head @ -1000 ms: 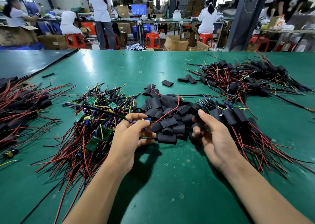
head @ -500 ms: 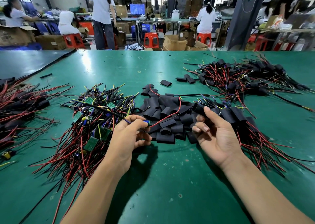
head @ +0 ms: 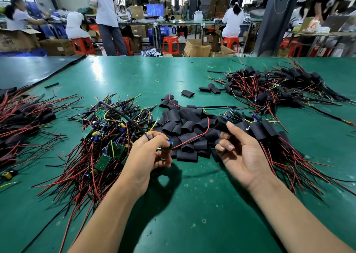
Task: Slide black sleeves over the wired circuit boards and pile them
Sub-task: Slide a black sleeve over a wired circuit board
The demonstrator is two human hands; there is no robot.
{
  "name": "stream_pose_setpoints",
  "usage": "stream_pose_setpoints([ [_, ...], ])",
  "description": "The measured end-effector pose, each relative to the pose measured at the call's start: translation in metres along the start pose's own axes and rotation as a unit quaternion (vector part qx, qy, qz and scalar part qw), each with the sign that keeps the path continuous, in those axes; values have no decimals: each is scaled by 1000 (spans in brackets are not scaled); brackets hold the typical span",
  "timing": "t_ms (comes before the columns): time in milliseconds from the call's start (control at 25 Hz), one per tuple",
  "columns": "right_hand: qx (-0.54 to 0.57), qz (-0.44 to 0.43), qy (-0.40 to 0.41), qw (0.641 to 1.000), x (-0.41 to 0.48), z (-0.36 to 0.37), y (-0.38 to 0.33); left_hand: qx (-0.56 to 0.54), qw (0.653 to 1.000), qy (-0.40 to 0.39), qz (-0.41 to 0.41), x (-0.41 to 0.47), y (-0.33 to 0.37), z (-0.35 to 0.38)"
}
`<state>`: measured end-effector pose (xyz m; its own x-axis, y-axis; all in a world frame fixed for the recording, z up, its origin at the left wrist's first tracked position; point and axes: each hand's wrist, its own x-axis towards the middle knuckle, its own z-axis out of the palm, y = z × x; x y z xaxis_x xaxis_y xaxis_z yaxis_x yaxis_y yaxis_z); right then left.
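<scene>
Left hand (head: 148, 156): thumb and fingers pinched on a small wired circuit board with a blue component (head: 169, 143); its red lead arcs over the heap of loose flat black tube sleeves (head: 188, 129), table centre.
Right hand (head: 242, 152): palm up, fingers curled at the heap's right edge; hold on a sleeve cannot be told.
Pile of bare green boards with red and black wires (head: 104, 137): left of the hands.
Piles of sleeved boards (head: 265, 131): right of the heap, further one behind (head: 269, 85).
Green table mat (head: 173, 214).
</scene>
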<state>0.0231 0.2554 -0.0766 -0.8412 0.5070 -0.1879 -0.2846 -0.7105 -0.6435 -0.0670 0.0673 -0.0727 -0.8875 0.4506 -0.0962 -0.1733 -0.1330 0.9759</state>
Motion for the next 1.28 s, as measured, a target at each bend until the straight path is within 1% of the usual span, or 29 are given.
stream_pose_setpoints([
  [280, -9, 23, -9, 1000, 1, 0, 1, 21, 999, -26, -12, -1, 0, 4],
  [600, -30, 72, 11, 997, 0, -2, 1, 31, 999, -37, 2, -3, 1, 3],
  [800, -49, 110, -4, 993, -2, -4, 1, 12, 999, -31, -4, -4, 2, 2],
  [920, -65, 121, -15, 990, -3, -5, 1, 7, 1000, -14, -7, -2, 2, 2],
  [1040, -78, 108, -43, 990, -5, -2, 3, -29, 999, 0, -13, -3, 3, 2],
  [1120, -96, 81, -67, 990, -6, -1, 6, -66, 998, 0, -21, -4, 4, 4],
  [1200, -116, 47, -87, 988, -8, 1, 11, -99, 995, -8, -34, -5, 4, 8],
  [1280, -130, 16, -108, 986, -9, 2, 16, -124, 990, -32, -50, -8, 4, 12],
])
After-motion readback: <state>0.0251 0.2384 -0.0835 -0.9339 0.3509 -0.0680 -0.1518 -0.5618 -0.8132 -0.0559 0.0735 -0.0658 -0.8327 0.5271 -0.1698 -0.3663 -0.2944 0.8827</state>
